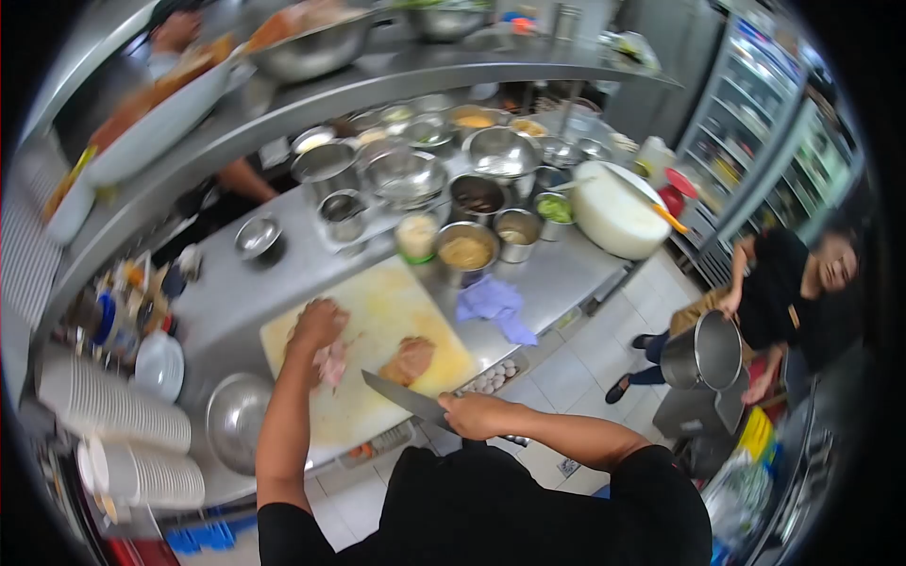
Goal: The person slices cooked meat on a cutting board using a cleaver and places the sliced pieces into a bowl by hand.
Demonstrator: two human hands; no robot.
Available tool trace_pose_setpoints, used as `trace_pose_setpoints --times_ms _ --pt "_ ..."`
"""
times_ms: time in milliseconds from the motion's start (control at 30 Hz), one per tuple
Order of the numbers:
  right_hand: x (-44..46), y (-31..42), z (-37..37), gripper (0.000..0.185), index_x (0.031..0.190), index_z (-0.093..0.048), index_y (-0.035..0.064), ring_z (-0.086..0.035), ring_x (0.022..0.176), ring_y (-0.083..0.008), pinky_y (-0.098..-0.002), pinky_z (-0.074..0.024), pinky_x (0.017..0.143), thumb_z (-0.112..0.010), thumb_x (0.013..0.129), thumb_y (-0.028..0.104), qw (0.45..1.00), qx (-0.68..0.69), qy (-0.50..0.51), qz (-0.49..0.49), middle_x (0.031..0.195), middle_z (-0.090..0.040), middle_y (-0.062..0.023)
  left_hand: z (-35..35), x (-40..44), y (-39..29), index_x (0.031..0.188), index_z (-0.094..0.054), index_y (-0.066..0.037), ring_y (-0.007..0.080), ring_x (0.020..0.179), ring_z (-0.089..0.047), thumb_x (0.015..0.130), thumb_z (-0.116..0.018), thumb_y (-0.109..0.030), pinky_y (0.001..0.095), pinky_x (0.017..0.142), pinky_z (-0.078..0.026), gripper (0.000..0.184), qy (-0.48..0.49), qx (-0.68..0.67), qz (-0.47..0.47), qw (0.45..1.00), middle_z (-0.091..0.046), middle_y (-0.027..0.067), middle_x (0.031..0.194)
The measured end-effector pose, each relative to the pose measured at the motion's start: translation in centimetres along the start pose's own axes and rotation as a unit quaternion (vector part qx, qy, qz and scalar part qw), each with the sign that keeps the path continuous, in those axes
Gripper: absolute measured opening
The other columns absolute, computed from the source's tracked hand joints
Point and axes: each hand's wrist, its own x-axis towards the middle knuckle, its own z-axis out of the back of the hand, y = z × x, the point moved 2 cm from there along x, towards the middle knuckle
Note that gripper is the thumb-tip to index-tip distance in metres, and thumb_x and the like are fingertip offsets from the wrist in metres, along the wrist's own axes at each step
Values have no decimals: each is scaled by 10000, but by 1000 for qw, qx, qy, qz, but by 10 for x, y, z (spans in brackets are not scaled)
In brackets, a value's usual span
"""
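A large white cutting board (377,300) lies on the steel counter, yellowed with wear. My right hand (477,415) is wrapped round the handle of a broad kitchen knife (408,398), its blade pointing left over the board's near part. Just beyond the blade sits a piece of raw chicken (411,360). Toward the board's left side, my left hand (321,323) bends down over pale pink raw chicken pieces (331,363), its fingers curled around some of the meat. The hand and forearm partly cover these pieces.
Several steel bowls and pots (466,247) crowd the counter behind the board, beside a purple cloth (495,308). A steel bowl (236,422) and stacked white containers (113,401) stand left. At right, a person (783,292) holds a large pot (703,351). A shelf (453,71) runs overhead.
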Motion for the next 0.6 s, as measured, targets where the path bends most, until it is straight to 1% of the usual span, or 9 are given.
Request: trace_pose_setpoints --times_ms 100,200,267,300,367,433,467,533,600 --pt "13 -22 -3 348 1250 -472 -81 -687 778 -451 -524 -540 726 -440 952 95 998 11 -54 -10 937 -673 -333 -19 39 28 1127 -667 -45 380 1196 -591 835 -698 -418 482 1008 -481 475 69 73 10 995 -647 207 1220" --pt "20 -30 -2 380 1280 -459 -95 -695 668 -416 -495 -557 635 -433 929 50 996 36 -75 -29 921 -672 -336 -39 67 67 1094 -662 -14 392 1150 -626 687 -812 -317 462 991 -512 530 106 122 -4 987 -654 232 1188" --pt "10 -16 15 410 1297 -435 -106 -679 567 -360 -455 -541 515 -432 901 1 995 82 -20 -57 869 -667 -320 -24 65 50 1054 -668 -21 372 1094 -645 645 -842 -297 441 952 -530 523 140 109 4 984 -665 225 1163" --pt "10 -15 15 410 1297 -435 -106 -679 567 -360 -455 -541 515 -432 901 1 995 85 -21 -57 869 -667 -320 -20 66 47 1024 -670 -23 361 1054 -657 636 -852 -293 429 926 -538 506 146 107 0 984 -675 221 1135" --pt "9 -16 16 285 1182 -441 -91 -650 529 -345 -458 -521 504 -427 943 64 993 106 -7 -43 729 -639 -261 -24 68 54 976 -672 -24 347 987 -675 653 -855 -303 415 885 -545 464 131 117 -20 984 -693 216 1077" --pt "7 -17 24 299 1199 -428 -99 -647 523 -332 -447 -520 489 -419 943 55 992 120 5 -33 713 -637 -247 -21 68 48 876 -643 -14 323 810 -671 726 -839 -303 406 790 -538 381 105 8 -35 994 -704 189 886" --pt "7 -18 28 313 1215 -416 -108 -644 517 -320 -435 -518 474 -410 943 45 990 135 20 -25 698 -634 -234 -20 66 45 876 -643 -14 323 810 -671 726 -839 -303 406 790 -538 381 101 9 -34 994 -704 189 886" --pt "15 -26 32 327 1233 -410 -111 -639 503 -311 -430 -520 471 -405 941 37 992 124 28 -10 676 -630 -218 -1 51 19 814 -612 -6 283 696 -635 818 -794 -249 374 716 -520 303 15 -11 -45 999 -667 158 740" --pt "20 -33 40 356 1262 -400 -114 -637 494 -300 -429 -522 472 -405 939 35 994 103 44 13 650 -628 -191 14 41 4 822 -615 -6 247 682 -620 837 -776 -209 357 700 -515 259 -25 -40 -48 998 -659 144 728"
